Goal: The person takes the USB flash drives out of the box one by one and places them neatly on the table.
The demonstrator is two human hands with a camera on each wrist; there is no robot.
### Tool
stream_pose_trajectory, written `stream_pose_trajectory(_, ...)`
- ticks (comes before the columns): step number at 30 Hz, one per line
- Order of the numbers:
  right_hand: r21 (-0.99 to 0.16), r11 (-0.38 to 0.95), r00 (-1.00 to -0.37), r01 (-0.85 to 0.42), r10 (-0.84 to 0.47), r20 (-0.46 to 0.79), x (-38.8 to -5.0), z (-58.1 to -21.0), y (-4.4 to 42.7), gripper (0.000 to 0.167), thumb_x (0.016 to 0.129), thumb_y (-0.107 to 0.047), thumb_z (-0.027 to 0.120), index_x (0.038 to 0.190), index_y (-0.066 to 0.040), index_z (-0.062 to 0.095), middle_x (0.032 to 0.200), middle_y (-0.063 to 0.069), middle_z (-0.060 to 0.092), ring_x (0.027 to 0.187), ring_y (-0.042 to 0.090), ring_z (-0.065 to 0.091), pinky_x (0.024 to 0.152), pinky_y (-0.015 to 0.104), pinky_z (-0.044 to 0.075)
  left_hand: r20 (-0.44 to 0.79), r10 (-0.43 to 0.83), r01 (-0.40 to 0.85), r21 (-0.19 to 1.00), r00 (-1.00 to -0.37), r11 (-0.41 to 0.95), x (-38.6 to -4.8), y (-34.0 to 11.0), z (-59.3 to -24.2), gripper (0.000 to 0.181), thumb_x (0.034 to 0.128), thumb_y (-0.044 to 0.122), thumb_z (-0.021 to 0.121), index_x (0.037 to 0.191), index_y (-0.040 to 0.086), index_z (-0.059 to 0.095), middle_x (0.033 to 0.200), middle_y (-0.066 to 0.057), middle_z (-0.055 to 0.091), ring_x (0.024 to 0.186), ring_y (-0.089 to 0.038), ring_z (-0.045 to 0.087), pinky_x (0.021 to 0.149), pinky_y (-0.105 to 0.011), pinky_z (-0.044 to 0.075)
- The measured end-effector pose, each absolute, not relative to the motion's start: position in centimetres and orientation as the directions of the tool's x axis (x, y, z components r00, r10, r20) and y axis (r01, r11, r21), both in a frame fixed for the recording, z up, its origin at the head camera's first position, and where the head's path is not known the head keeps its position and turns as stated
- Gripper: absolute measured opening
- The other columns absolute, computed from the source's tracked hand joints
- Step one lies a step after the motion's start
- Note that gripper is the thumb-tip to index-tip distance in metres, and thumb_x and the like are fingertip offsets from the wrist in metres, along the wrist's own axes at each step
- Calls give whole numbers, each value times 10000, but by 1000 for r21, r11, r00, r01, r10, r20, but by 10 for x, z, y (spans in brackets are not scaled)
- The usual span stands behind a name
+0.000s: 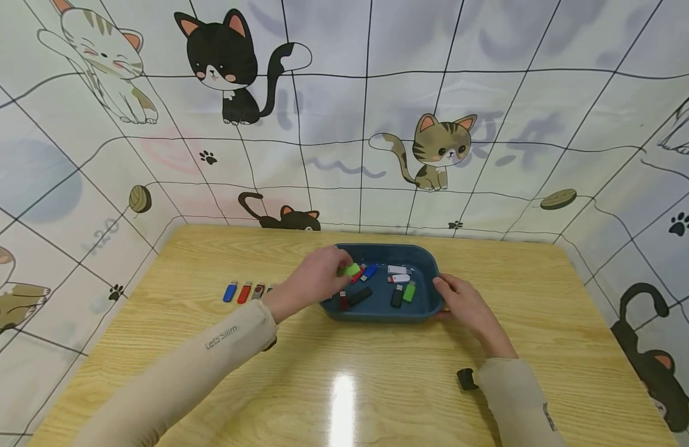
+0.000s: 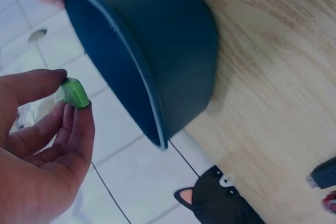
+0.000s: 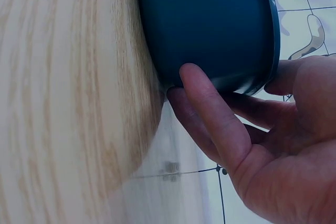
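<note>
Green USB stick (image 1: 352, 269), pinched between the thumb and fingers of the left hand (image 1: 319, 273), hovers above the left part of the dark-blue tray (image 1: 372, 315). At the tray's right end, the right hand (image 1: 463, 301) grips it, thumb at the rim, fingers against the outer wall. Loose sticks (image 1: 360, 296) lie inside the tray; left of it, a row of sticks (image 1: 244, 292) (partly hidden by the left arm) lies on the desk (image 1: 400, 379).

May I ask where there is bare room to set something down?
The table is bare right of the right hand, and in front of the tray between the sleeves. It is crowded at the tray, flash drives inside and the left hand above, and along the left drive row.
</note>
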State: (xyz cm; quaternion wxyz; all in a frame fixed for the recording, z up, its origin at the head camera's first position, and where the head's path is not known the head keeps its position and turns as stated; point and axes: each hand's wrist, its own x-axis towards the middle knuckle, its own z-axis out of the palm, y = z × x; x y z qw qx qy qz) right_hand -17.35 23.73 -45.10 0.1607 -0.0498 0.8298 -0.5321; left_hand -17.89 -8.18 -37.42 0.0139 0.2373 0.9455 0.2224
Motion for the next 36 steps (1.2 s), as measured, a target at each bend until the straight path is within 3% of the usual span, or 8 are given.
stream_pose_trajectory(11,-896,438,-945,76,-256,-205,-174,-452,238,647,1135,-363,396,1581,90,279,1555,357,360,1307,488,536,822,391,608,58,314,284,598,-948,749,-180,-114,-376,222,938,110,755,1132,5,731,1004,-66,702,881,-188,632,787,-330,560)
stream_pose_trajectory(36,-905,419,-948,70,-255,-191,-172,-451,236,625,1134,-334,410,1571,98,297,1531,369,385,1297,486,543,797,408,613,23,107,96,664,-994,742,-173,-187,-394,270,956,137,732,1168,-27,706,1040,-126,725,964,-265,687,835,-435,563)
